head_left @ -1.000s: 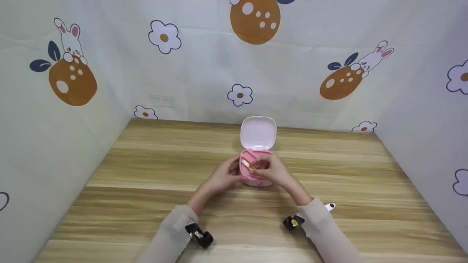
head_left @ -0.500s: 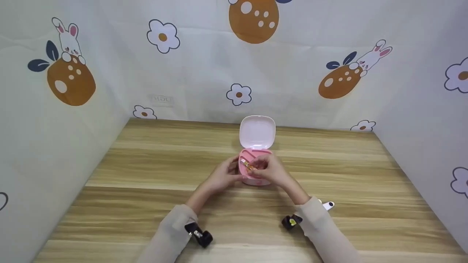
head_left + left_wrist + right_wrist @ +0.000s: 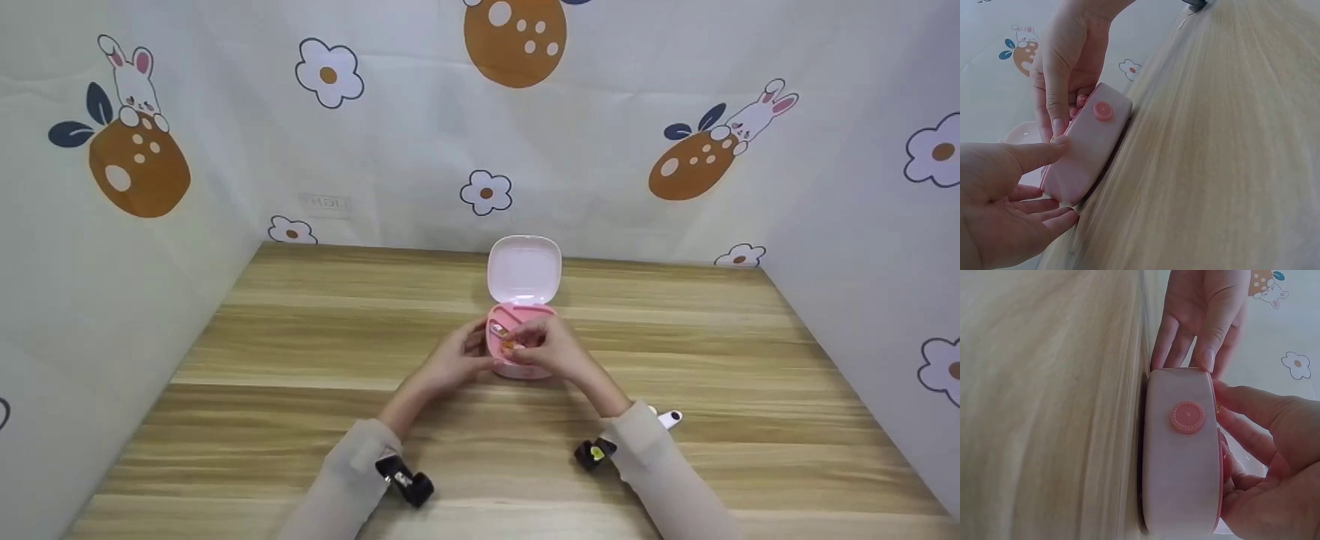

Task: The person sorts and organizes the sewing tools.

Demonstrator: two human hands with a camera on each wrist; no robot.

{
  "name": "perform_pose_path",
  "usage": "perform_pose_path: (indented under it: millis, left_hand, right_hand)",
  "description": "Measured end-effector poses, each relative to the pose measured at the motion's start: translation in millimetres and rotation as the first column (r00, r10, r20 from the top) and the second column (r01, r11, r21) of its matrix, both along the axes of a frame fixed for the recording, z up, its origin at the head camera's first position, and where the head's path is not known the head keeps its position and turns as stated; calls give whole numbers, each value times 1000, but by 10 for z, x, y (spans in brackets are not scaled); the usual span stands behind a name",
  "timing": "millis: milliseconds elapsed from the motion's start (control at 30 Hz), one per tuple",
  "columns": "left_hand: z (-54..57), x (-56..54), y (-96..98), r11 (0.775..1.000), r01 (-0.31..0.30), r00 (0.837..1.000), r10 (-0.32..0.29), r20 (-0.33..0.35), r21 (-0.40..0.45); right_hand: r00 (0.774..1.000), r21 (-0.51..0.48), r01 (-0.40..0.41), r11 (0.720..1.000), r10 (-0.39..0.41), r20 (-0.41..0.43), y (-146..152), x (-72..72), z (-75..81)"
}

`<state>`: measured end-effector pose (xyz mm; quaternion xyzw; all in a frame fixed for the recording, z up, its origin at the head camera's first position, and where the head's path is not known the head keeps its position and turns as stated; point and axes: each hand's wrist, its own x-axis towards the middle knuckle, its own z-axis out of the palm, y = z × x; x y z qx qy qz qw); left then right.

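A small pale-pink case stands on the table with its lid raised at the back. Inside is a darker pink insert with slanted slots. My left hand holds the case's left side, the thumb at the front rim and the fingers along the side wall. Over the insert, my right hand pinches a small, slim orange-and-silver piece, whose kind I cannot tell. Its lower part is covered by the fingers. A round pink button shows on the case's front in the right wrist view.
By the right sleeve lies a white object with a dark dot at its end, partly covered by the arm. Both wrists carry black cameras. The wood-grain table meets a patterned cloth backdrop behind the case.
The slim piece's silver end, tilted up over the insert earlier, now lies lower in the left slot area. My right fingers have shifted slightly with it. The left hand keeps its hold.
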<state>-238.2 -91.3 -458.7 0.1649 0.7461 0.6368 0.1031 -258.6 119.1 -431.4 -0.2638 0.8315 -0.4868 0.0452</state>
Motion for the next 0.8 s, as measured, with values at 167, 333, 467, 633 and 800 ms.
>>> perform_pose_path:
  millis: [167,333,467,633,800]
  left_hand:
    - [-1,-4,-15,1000,13,1000,-12,-8,24]
    - [-11,-12,-31,1000,11,1000,-11,-8,28]
    - [-12,-12,-38,999,5,1000,-5,4,39]
    - [-18,-20,-42,997,4,1000,-6,27,72]
    - [-31,-32,-35,995,11,999,-15,36,101]
  right_hand:
    - [1000,7,10,1000,-10,2,2,-8,-4]
    - [1000,19,14,1000,-14,3,-1,-14,-17]
    - [1000,16,7,1000,-7,3,1,-18,-22]
    - [999,-6,7,1000,-6,39,-10,6,4]
    - [997,1,12,1000,-12,82,0,15,23]
